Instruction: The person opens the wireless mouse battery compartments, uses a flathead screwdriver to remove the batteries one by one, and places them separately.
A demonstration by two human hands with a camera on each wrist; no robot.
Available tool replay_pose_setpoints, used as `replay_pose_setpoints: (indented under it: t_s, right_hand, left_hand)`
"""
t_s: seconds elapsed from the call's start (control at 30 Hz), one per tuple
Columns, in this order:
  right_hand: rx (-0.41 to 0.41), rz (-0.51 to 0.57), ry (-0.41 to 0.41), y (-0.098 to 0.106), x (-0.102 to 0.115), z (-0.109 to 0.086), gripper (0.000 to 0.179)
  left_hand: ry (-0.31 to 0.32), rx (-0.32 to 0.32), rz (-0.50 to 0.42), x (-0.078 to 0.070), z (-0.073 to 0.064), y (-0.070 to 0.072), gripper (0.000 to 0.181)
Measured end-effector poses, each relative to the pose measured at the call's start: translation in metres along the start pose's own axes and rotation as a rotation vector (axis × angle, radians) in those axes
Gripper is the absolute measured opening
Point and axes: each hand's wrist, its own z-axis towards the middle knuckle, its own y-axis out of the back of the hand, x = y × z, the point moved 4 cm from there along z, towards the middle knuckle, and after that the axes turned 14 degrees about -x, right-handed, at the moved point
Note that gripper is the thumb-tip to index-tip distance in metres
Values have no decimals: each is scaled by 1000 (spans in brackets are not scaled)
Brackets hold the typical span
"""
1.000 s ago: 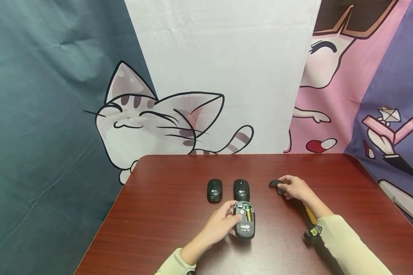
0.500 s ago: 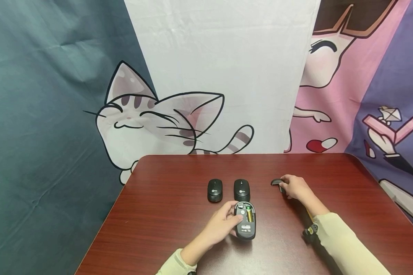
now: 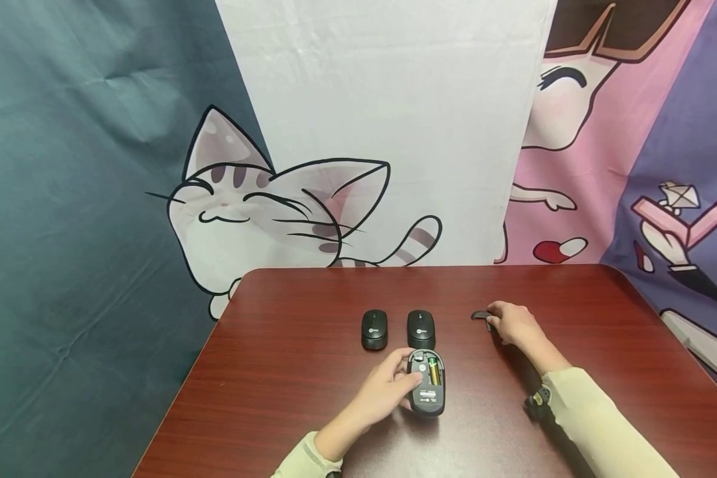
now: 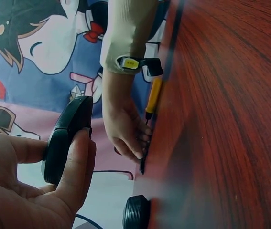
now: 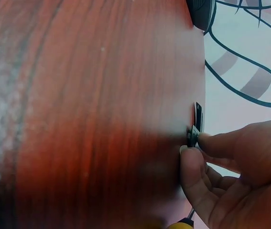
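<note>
My left hand [image 3: 379, 392] grips a black computer mouse [image 3: 427, 395] with its underside up, thumb on the near side. A battery [image 3: 433, 372] with a green end sits in the mouse's uncovered slot. My right hand [image 3: 516, 325] pinches a thin, curved black cover [image 3: 480, 315] between thumb and fingertips, at the tabletop. The right wrist view shows the same cover [image 5: 198, 117] partly hidden by the thumb and fingers. In the left wrist view the held mouse [image 4: 64, 138] appears edge-on, raised off the table.
Two more black mice, the left one [image 3: 374, 330] and the right one [image 3: 421, 328], sit on the red-brown wooden table [image 3: 287, 372]. The held mouse is just in front of the right one. A yellow-handled screwdriver [image 4: 153, 97] lies beside my right hand. A cartoon-printed cloth [image 3: 394, 133] hangs behind.
The cover in my right hand has tipped flatter and shifted slightly, down toward the table. My right forearm has moved a little left, while my left hand and its mouse stay nearly still.
</note>
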Motion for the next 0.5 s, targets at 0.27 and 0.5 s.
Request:
replay_pose_setpoints:
  t_s: [0.27, 0.5]
  right_hand:
    - [-48, -12, 17, 7, 4, -6, 32]
    - [-94, -68, 61, 17, 13, -15, 34]
  left_hand:
    - [-4, -5, 6, -2, 0, 0, 45]
    - [11, -22, -8, -3, 1, 1, 44]
